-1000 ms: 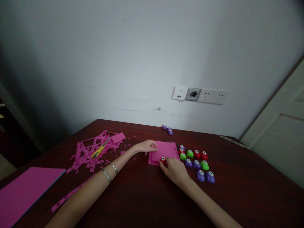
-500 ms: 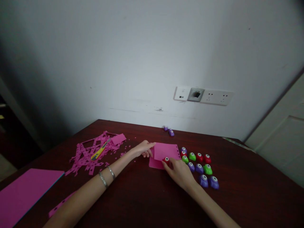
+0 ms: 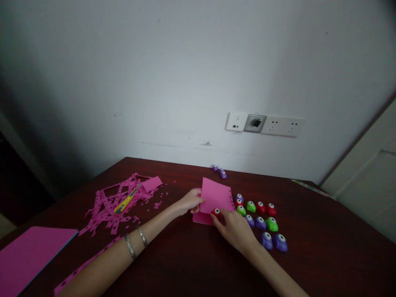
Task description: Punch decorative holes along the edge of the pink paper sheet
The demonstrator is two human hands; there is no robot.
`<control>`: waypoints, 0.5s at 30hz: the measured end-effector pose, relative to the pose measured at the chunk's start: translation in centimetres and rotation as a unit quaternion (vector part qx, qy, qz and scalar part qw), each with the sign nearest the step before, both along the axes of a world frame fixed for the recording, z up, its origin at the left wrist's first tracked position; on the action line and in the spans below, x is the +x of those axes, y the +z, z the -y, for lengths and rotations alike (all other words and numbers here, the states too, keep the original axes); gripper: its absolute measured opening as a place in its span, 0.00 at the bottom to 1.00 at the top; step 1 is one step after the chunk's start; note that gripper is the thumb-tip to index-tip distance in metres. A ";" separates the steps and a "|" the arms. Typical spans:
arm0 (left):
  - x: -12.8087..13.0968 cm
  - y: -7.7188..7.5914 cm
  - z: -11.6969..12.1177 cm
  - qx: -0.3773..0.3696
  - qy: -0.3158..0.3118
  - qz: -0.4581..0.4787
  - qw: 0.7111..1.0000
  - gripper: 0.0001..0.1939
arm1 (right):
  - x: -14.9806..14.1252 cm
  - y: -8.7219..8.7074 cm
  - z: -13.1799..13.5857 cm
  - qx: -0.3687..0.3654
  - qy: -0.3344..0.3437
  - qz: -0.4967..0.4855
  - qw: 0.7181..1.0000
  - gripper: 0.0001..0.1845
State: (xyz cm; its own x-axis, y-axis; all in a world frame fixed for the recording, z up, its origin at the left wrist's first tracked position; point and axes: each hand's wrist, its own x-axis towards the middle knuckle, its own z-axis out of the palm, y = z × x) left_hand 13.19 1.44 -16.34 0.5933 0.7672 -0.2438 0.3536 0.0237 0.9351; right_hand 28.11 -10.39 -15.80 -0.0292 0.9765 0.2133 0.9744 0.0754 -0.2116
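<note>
My left hand (image 3: 192,201) pinches the left edge of a pink paper sheet (image 3: 215,196), which is lifted at that side. Dark punched holes run down the sheet's right edge. Beneath it lies another pink sheet (image 3: 202,218), mostly covered. My right hand (image 3: 236,227) has its fingers closed around a small red craft punch (image 3: 216,213) at the lifted sheet's near edge. Whether the paper sits inside the punch's slot I cannot tell. Just right of the sheets stand several red, green and purple craft punches (image 3: 260,223) in loose rows.
Pink punched scraps (image 3: 105,206) lie heaped at the left with a yellow utility knife (image 3: 126,199) on top. A large pink sheet (image 3: 34,255) is at the front left. Small purple punches (image 3: 222,174) stand near the wall, which carries sockets (image 3: 280,126).
My left hand has raised the left side of the upper pink sheet, which now tilts up off the lower one. The right hand stays on the red punch. The view has shifted slightly.
</note>
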 end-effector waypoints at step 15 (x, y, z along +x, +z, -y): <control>0.0 -0.2 -0.4 0.087 0.012 0.067 0.994 0.10 | 0.7 0.9 -0.2 0.013 -0.034 0.056 0.998 0.19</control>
State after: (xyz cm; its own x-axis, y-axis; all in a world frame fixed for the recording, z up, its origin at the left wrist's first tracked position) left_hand 13.16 1.84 -16.52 0.5922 0.8054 -0.0265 0.2267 -0.1350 0.9646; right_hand 28.84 -10.19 -14.88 0.0111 0.9714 0.2372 0.9948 0.0132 -0.1006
